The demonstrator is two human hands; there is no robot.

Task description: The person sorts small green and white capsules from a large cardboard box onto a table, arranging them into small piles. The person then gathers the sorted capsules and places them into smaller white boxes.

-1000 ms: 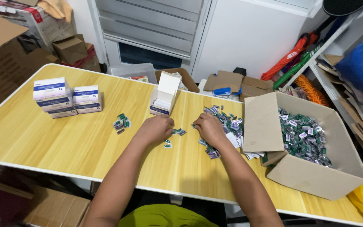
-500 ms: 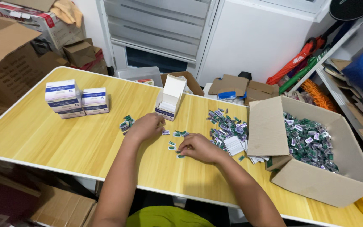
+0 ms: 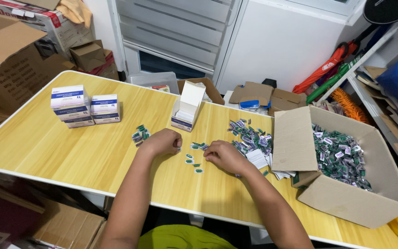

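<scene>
My left hand [image 3: 163, 141] rests on the yellow wooden table [image 3: 70, 152] with its fingers curled under; what it holds is hidden. My right hand [image 3: 225, 155] lies fingers-down over a few small green packets [image 3: 192, 161] scattered between the hands. Just behind the left hand stands a small open white and blue carton [image 3: 186, 109] with its flap up. A loose pile of green and purple packets [image 3: 249, 137] lies to the right of my right hand, with white leaflets [image 3: 257, 159] beside it.
A large open cardboard box [image 3: 346, 184] full of packets stands at the table's right end. Stacked white and blue cartons [image 3: 81, 106] sit at the back left, with a small packet heap [image 3: 139, 134] near them. Cardboard boxes, shelves and umbrellas crowd the floor around.
My right hand came from the packet pile to the centre of the table and has since drawn slightly back right. My left hand shifted a little left and curled shut.
</scene>
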